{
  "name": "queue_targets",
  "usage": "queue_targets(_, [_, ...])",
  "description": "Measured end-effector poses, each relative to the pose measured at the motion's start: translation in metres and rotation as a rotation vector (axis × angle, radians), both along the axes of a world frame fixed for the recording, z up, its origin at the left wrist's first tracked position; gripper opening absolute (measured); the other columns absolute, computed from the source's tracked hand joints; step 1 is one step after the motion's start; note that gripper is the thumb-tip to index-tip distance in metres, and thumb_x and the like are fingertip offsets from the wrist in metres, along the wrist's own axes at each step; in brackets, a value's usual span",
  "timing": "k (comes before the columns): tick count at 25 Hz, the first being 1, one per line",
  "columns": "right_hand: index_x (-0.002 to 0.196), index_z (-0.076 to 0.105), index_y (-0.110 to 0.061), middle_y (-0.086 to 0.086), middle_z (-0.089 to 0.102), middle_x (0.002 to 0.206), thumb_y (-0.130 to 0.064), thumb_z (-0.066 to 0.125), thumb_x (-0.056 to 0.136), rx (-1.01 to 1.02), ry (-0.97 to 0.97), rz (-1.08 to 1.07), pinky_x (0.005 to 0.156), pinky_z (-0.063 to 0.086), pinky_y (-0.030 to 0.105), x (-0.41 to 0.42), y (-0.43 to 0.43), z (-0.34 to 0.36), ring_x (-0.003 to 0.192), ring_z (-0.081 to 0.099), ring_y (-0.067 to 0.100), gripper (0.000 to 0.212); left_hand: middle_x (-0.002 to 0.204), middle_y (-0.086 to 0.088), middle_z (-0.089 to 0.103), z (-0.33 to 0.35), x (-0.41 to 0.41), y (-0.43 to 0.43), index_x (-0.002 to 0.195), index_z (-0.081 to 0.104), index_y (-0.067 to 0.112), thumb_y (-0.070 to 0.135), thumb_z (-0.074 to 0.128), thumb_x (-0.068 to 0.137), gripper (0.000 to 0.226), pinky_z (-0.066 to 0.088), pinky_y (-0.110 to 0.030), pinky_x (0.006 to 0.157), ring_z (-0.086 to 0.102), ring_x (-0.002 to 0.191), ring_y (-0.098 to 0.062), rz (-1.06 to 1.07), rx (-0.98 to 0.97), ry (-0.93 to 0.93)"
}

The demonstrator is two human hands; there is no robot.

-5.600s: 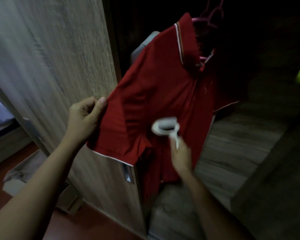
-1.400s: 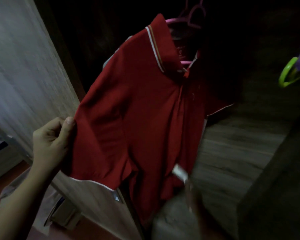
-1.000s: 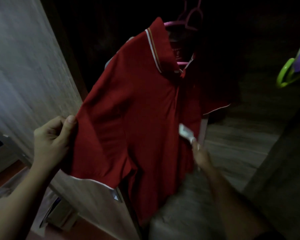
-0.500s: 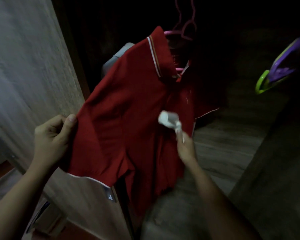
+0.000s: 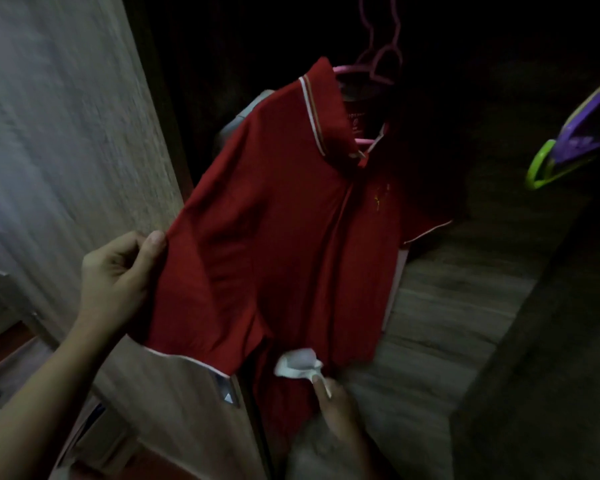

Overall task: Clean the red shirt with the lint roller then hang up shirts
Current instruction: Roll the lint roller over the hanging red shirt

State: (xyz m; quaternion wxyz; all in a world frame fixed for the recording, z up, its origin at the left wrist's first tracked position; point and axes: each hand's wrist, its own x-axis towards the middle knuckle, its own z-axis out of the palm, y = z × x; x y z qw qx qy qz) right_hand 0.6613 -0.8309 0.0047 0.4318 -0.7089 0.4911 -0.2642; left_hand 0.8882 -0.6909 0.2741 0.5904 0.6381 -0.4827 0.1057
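The lint-rolling step is judged to be in hand: the red shirt [image 5: 284, 237], hung on a pink hanger [image 5: 361, 69] inside the wardrobe, is pinched at its sleeve by the left hand [image 5: 118, 275]. The lint roller [image 5: 297, 363] is gripped by the right hand [image 5: 336, 414] and pressed low on the front. Another stroke over uncleaned fabric is likely called for, the cloth kept taut.

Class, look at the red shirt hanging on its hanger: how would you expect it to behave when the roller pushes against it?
The red shirt is probably floppy: its sleeve stays spread only where the left hand pinches it. It likely swings away under the lint roller, since it hangs from a pink hanger. It seems light, as a pinch holds it.
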Motion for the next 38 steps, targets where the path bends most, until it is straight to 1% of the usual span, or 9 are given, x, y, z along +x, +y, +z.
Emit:
queue_targets(5, [0.083, 0.062, -0.018, 0.006, 0.066, 0.077, -0.038, 0.045, 0.095, -0.331, -0.081, -0.066, 0.059, 0.033, 0.030, 0.006, -0.051, 0.153, 0.075, 0.061, 0.022, 0.029, 0.044, 0.020, 0.046, 0.003, 0.001, 0.001, 0.054, 0.043, 0.018, 0.015, 0.052, 0.094, 0.041, 0.027, -0.007, 0.043, 0.037, 0.042, 0.006, -0.025, 0.002, -0.005])
queue_targets(10, [0.074, 0.053, -0.017, -0.008, 0.047, 0.055, -0.037, 0.040, 0.097, -0.668, -0.306, -0.078, 0.055, 0.030, 0.034, 0.000, -0.052, 0.274, 0.053, 0.046, 0.008, 0.033, 0.045, 0.019, 0.046, 0.002, 0.000, 0.000, 0.054, 0.040, 0.018, 0.014, 0.052, 0.094, 0.042, 0.026, -0.008, 0.044, 0.036, 0.043, 0.006, -0.028, -0.021, -0.003])
queue_targets(14, [0.074, 0.056, -0.019, 0.000, 0.063, 0.063, -0.039, 0.045, 0.095, -0.421, -0.139, -0.026, 0.056, 0.036, 0.033, 0.018, -0.017, 0.161, 0.063, 0.064, 0.008, 0.031, 0.045, 0.018, 0.045, 0.002, 0.001, 0.001, 0.052, 0.045, 0.027, 0.021, 0.053, 0.093, 0.042, 0.027, -0.009, 0.044, 0.036, 0.044, 0.006, -0.063, -0.020, 0.009])
queue_targets(19, [0.098, 0.066, -0.020, 0.007, 0.073, 0.096, -0.096, -0.003, 0.051, -0.163, 0.119, 0.069, 0.073, 0.047, 0.032, 0.014, 0.023, 0.028, 0.092, 0.067, 0.027, 0.113, 0.050, 0.008, 0.043, 0.003, 0.002, 0.001, 0.055, 0.045, 0.012, 0.040, 0.051, 0.087, 0.043, 0.027, -0.012, 0.044, 0.035, 0.045, 0.004, -0.084, -0.015, 0.020])
queue_targets(24, [0.078, 0.057, -0.017, 0.006, 0.066, 0.066, -0.035, 0.046, 0.095, -0.472, -0.151, -0.068, 0.053, 0.031, 0.031, 0.017, -0.008, 0.177, 0.059, 0.059, 0.017, 0.027, 0.052, 0.006, 0.039, 0.006, 0.001, 0.002, 0.054, 0.039, 0.012, 0.042, 0.050, 0.086, 0.045, 0.026, -0.013, 0.044, 0.033, 0.046, 0.002, -0.094, 0.007, 0.019])
queue_targets(28, [0.073, 0.047, -0.024, -0.007, 0.044, 0.047, -0.038, 0.041, 0.095, -0.674, -0.384, -0.013, 0.044, 0.030, 0.018, 0.013, 0.018, 0.289, 0.048, 0.049, 0.003, 0.027, 0.049, 0.008, 0.039, 0.008, 0.000, 0.003, 0.052, 0.043, 0.022, 0.043, 0.051, 0.086, 0.041, 0.027, -0.014, 0.044, 0.033, 0.046, 0.003, -0.102, 0.011, 0.041])
queue_targets(33, [0.074, 0.053, -0.023, -0.004, 0.058, 0.050, -0.065, 0.030, 0.088, -0.446, -0.300, 0.029, 0.049, 0.032, 0.023, 0.024, 0.079, 0.197, 0.045, 0.052, -0.001, 0.050, 0.048, 0.010, 0.042, 0.007, 0.001, 0.002, 0.053, 0.050, 0.026, 0.039, 0.054, 0.086, 0.036, 0.029, -0.014, 0.045, 0.033, 0.046, 0.004, -0.123, 0.011, 0.081])
queue_targets(36, [0.093, 0.067, 0.001, 0.029, 0.070, 0.081, -0.064, 0.026, 0.091, -0.314, -0.255, -0.176, 0.082, 0.046, 0.012, 0.031, 0.088, 0.164, 0.079, 0.068, 0.035, 0.078, 0.049, 0.007, 0.039, 0.004, 0.004, 0.002, 0.053, 0.046, 0.020, 0.043, 0.053, 0.084, 0.040, 0.028, -0.017, 0.044, 0.031, 0.047, 0.002, -0.115, -0.007, 0.075])
queue_targets(38, [0.085, 0.065, -0.022, 0.005, 0.072, 0.074, -0.066, 0.027, 0.090, -0.450, -0.319, -0.152, 0.067, 0.044, 0.016, 0.031, 0.088, 0.172, 0.073, 0.065, 0.015, 0.058, 0.048, 0.007, 0.039, 0.005, 0.004, 0.002, 0.053, 0.045, 0.019, 0.044, 0.053, 0.084, 0.041, 0.028, -0.017, 0.044, 0.032, 0.047, 0.002, -0.118, 0.000, 0.085])
